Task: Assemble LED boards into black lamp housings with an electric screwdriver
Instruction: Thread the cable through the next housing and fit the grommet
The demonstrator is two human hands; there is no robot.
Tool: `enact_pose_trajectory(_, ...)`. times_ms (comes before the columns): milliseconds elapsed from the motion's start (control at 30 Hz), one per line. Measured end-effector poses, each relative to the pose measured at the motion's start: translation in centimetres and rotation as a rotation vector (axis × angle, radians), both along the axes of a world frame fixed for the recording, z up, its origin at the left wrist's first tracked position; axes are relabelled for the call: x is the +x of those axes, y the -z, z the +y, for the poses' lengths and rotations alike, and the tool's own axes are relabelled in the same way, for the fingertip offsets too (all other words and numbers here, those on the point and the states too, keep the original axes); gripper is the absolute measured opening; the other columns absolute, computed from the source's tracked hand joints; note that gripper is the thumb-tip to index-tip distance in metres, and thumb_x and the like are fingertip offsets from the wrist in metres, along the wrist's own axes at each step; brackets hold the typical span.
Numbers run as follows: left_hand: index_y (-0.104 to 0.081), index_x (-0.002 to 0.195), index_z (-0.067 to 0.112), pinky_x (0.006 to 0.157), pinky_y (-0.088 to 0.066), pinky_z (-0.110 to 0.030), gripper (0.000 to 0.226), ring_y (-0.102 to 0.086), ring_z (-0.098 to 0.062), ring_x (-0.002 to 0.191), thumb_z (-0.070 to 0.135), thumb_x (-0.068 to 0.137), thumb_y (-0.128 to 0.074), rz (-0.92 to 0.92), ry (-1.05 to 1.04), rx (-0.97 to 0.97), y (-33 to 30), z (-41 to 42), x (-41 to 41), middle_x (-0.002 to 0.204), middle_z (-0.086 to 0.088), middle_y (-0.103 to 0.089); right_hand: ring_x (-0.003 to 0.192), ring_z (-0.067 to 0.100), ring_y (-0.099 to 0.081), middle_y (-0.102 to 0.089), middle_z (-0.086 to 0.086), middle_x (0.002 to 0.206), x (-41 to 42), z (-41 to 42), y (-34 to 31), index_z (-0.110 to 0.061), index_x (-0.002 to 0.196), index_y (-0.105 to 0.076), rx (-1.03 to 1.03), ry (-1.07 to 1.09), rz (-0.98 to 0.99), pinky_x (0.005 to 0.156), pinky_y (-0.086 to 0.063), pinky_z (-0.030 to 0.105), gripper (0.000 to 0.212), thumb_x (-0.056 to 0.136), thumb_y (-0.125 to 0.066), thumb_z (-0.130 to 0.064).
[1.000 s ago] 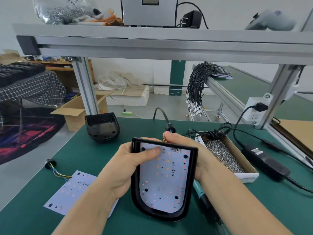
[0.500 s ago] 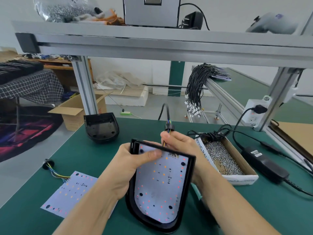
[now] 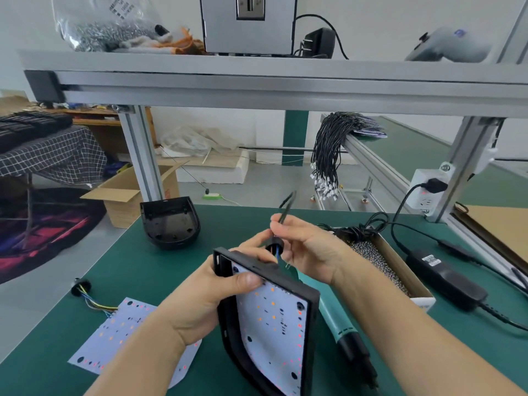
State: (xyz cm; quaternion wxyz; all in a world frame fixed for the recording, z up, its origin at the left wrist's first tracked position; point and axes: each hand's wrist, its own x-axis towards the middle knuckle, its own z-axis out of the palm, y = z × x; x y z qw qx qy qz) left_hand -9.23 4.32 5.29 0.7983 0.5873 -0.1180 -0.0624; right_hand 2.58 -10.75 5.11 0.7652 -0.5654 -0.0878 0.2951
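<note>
My left hand (image 3: 211,292) grips a black lamp housing (image 3: 313,310) held tilted above the green table, thumb pressing on the white LED board (image 3: 274,332) seated inside it. My right hand (image 3: 308,247) pinches the board's black cable (image 3: 287,208) just above its round grommet (image 3: 273,247), behind the housing's top edge. A second LED board (image 3: 114,332) with coloured wires and a grommet lies flat at the left. Another black housing (image 3: 171,221) sits upside up at the table's far edge. The teal electric screwdriver (image 3: 340,327) lies under my right forearm.
A cardboard box of screws (image 3: 400,267) stands right of my hands, with a black power adapter (image 3: 445,275) and cords beyond it. A wall socket (image 3: 425,192) hangs on the aluminium frame post. An aluminium shelf beam (image 3: 285,90) spans overhead.
The housing has turned more edge-on and tilted to the right. My right hand has lifted off its top edge and drawn the cable and grommet up and out behind it.
</note>
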Motion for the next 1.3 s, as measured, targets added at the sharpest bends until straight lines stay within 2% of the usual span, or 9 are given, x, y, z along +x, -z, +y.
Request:
enact_pose_trajectory(200,-0.077,0.085,0.01,0.084,-0.051,-0.021,0.048,-0.063,-0.013,0.113,0.037,0.049,-0.093,-0.009,0.009,-0.063,0.0,-0.4,0.5,0.127,0.005,-0.065,0.047,0.003,-0.042,-0.056,-0.008,0.055,-0.7,0.1,1.9,-0.02,0.065,-0.075,0.1,0.088,-0.065,0.051,-0.032,0.015,0.007,0.062,-0.076,-0.026)
enact_pose_trajectory(367,-0.077,0.087,0.009,0.088,-0.048,-0.021,0.045,-0.062,-0.015,0.112,0.036,0.054,-0.091,-0.092,-0.035,-0.048,0.3,-1.1,0.5,0.13,0.0,-0.063,0.058,0.009,-0.04,-0.046,-0.001,0.059,-1.5,1.0,2.2,-0.018,0.059,-0.066,0.153,0.202,-0.073,0.067,-0.035,0.022,0.021,0.074,-0.072,-0.031)
enact_pose_trajectory(500,-0.077,0.087,0.009,0.087,-0.05,-0.022,0.046,-0.061,-0.019,0.117,0.036,0.053,-0.091,-0.083,-0.008,-0.096,0.1,-0.9,0.6,0.128,-0.005,-0.064,0.051,0.005,-0.05,-0.054,-0.002,0.061,-2.2,1.2,2.1,-0.01,0.076,-0.06,0.166,0.246,-0.06,0.051,-0.042,0.016,0.02,0.087,-0.067,-0.024)
enact_pose_trajectory(700,-0.077,0.087,0.008,0.084,-0.051,-0.021,0.047,-0.068,-0.016,0.098,0.036,0.052,-0.09,-0.119,-0.013,-0.042,0.4,-1.0,0.2,0.099,-0.008,-0.074,0.049,0.009,-0.038,-0.046,-0.001,0.053,-2.1,2.2,1.4,-0.007,0.07,-0.061,0.165,0.428,-0.03,0.056,-0.035,0.021,0.022,0.086,-0.07,-0.02)
enact_pose_trajectory(867,-0.079,0.082,0.015,0.09,-0.048,-0.023,0.052,-0.062,-0.011,0.108,0.047,0.043,-0.092,-0.161,-0.217,-0.038,0.7,-0.2,-0.1,0.107,0.004,-0.071,0.04,0.0,-0.044,-0.053,-0.006,0.054,-1.2,1.2,1.1,-0.014,0.059,-0.073,0.243,0.365,0.003,0.044,-0.041,0.011,0.019,0.071,-0.076,-0.029)
enact_pose_trajectory(1000,-0.077,0.085,0.016,0.107,-0.041,-0.044,0.049,-0.052,-0.026,0.129,0.044,0.047,-0.092,-0.125,-0.06,-0.055,1.0,-0.1,-0.1,0.139,0.008,-0.055,0.053,0.004,-0.045,-0.049,-0.004,0.059,-1.8,1.6,2.1,-0.019,0.053,-0.064,0.24,0.294,-0.062,0.062,-0.04,0.019,0.02,0.062,-0.077,-0.032)
enact_pose_trajectory(1067,-0.077,0.086,0.016,0.104,-0.046,-0.037,0.047,-0.053,-0.027,0.126,0.042,0.05,-0.091,-0.122,0.0,-0.044,1.0,-0.6,0.1,0.138,0.006,-0.056,0.065,0.009,-0.047,-0.047,0.001,0.066,-1.9,2.2,1.8,-0.014,0.058,-0.059,0.275,0.291,-0.054,0.075,-0.039,0.027,0.023,0.063,-0.076,-0.03)
enact_pose_trajectory(1167,-0.076,0.086,0.011,0.095,-0.048,-0.028,0.046,-0.057,-0.026,0.122,0.037,0.051,-0.091,-0.12,0.01,-0.081,0.7,-0.9,0.4,0.129,-0.004,-0.063,0.061,0.009,-0.05,-0.05,-0.002,0.059,-2.4,2.5,1.5,-0.006,0.088,-0.054,0.246,0.298,-0.046,0.062,-0.043,0.02,0.032,0.075,-0.072,-0.029)
enact_pose_trajectory(1300,-0.075,0.082,0.005,0.089,-0.051,-0.027,0.047,-0.064,-0.025,0.107,0.033,0.048,-0.092,-0.117,-0.016,-0.132,0.5,-0.7,0.6,0.109,-0.013,-0.068,0.043,0.009,-0.033,-0.041,-0.004,0.048,-3.1,2.6,1.0,-0.004,0.08,-0.056,0.176,0.365,-0.043,0.046,-0.031,0.018,0.025,0.088,-0.068,-0.024)
